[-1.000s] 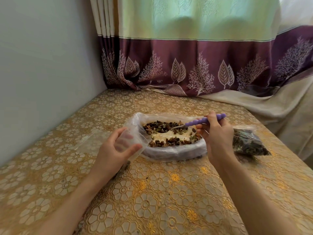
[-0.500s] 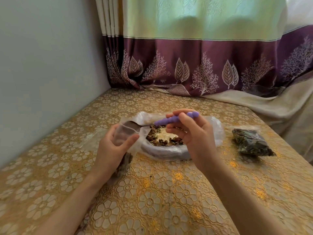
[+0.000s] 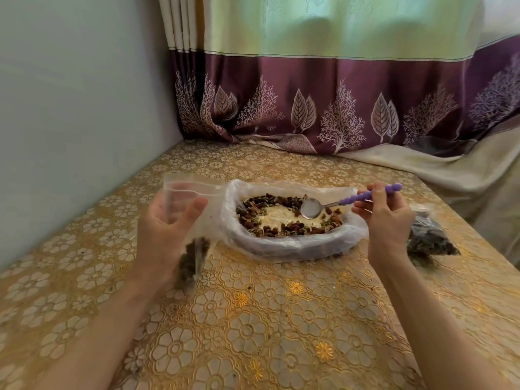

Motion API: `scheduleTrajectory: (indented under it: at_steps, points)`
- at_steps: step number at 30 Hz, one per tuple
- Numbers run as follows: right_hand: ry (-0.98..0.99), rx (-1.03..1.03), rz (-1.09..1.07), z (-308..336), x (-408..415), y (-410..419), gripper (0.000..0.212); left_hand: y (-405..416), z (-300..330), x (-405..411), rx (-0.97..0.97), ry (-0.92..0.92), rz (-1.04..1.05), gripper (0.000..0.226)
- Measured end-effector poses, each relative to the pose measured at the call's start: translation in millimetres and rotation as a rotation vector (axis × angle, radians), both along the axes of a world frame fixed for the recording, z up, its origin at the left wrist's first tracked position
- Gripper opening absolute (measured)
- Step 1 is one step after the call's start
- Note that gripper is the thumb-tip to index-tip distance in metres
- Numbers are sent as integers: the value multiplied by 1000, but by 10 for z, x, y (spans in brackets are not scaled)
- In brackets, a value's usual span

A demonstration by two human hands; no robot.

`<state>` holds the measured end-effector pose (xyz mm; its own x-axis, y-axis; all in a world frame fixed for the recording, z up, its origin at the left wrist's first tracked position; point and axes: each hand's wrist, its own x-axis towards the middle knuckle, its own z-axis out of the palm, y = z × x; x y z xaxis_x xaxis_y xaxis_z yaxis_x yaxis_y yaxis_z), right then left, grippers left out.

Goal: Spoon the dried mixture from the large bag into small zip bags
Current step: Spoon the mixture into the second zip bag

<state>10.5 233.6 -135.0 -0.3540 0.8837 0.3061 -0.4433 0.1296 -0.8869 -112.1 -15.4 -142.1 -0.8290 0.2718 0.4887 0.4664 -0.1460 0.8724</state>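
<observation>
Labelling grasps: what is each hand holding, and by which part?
Left hand grips the small zip bag around its middle. Right hand pinches the spoon by its purple handle.

Bench and curtain by a wall
Gold flower cloth (image 3: 253,333) over the bench, purple-and-green curtain (image 3: 323,102) with leaves behind, plain grey wall (image 3: 78,108) on the left.

Small zip bag's (image 3: 194,220) lower half blurred behind left hand (image 3: 166,232).
</observation>
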Motion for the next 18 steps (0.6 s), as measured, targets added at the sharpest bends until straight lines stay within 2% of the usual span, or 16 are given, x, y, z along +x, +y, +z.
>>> scheduleTrajectory:
  at_steps: [3,7,11,15,18]
  points:
    - [-70,16,9,-60,-9,29,25,-15,29,6,24,2,-12,46]
    - [-133,32,20,-89,-27,8,26,17,-22,29,-6,-23,-75,45]
    - [-169,-11,81,-91,-40,-11,25,53,-62,36,-95,-46,-107,66]
    - [-191,-79,156,-93,-37,-38,22,92,-90,47,-140,-51,-110,47]
    - [-170,-105,158,-91,-42,-56,23,105,-122,57,-170,-21,-114,53]
